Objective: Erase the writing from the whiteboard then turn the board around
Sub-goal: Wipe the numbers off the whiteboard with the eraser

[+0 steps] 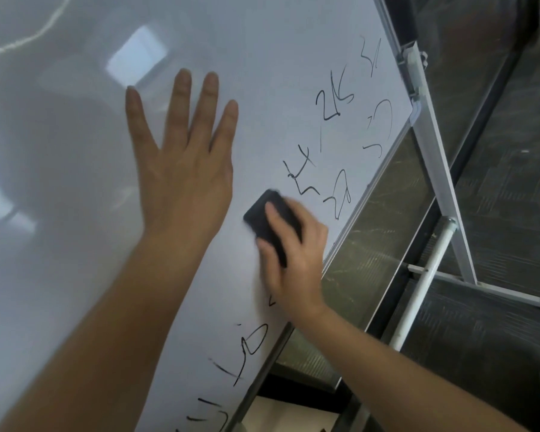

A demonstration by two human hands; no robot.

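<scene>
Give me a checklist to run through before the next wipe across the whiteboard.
1. Black rectangular eraser held firmly: ok, the right hand grips it, fingers curled over its back.
2. Eraser on the white glossy whiteboard: ok as far as the blurred frame shows.
3. Board steadied: ok, the left hand lies flat on it, fingers spread.
4. Black marker writing gone: not ok, marks remain toward the board's framed edge above the eraser and more writing below the right hand.
5. Ready to turn the board: not ok, erasing is unfinished.
6. White metal stand locked: cannot tell.
</scene>
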